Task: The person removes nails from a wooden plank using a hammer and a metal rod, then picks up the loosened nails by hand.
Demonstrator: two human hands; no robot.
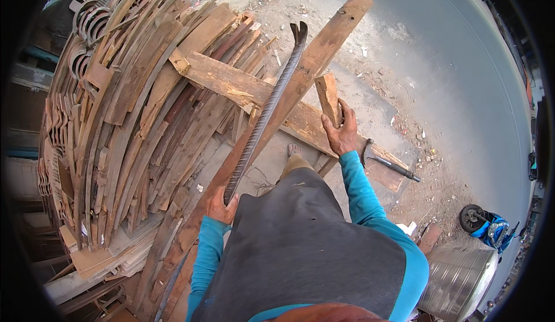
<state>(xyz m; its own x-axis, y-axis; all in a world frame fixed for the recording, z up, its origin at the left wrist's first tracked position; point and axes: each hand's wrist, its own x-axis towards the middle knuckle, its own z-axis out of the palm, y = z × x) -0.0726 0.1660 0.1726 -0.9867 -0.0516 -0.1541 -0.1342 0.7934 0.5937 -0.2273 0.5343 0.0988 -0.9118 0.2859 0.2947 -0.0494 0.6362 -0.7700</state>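
The left hand (221,206) has its fingers curled round the low end of the bar (268,112). The bar slants up, over the long plank (341,27). The right hand (342,130) holds the block (328,98), thumb on one side and fingers on the other. The block is near the board (222,82) that crosses the plank. A hammer (393,166) lies just beside the right wrist. A big wood pile (130,102) is on the left.

Bright diffuse daylt, soft shadows, fisheye bend @ blk edges.
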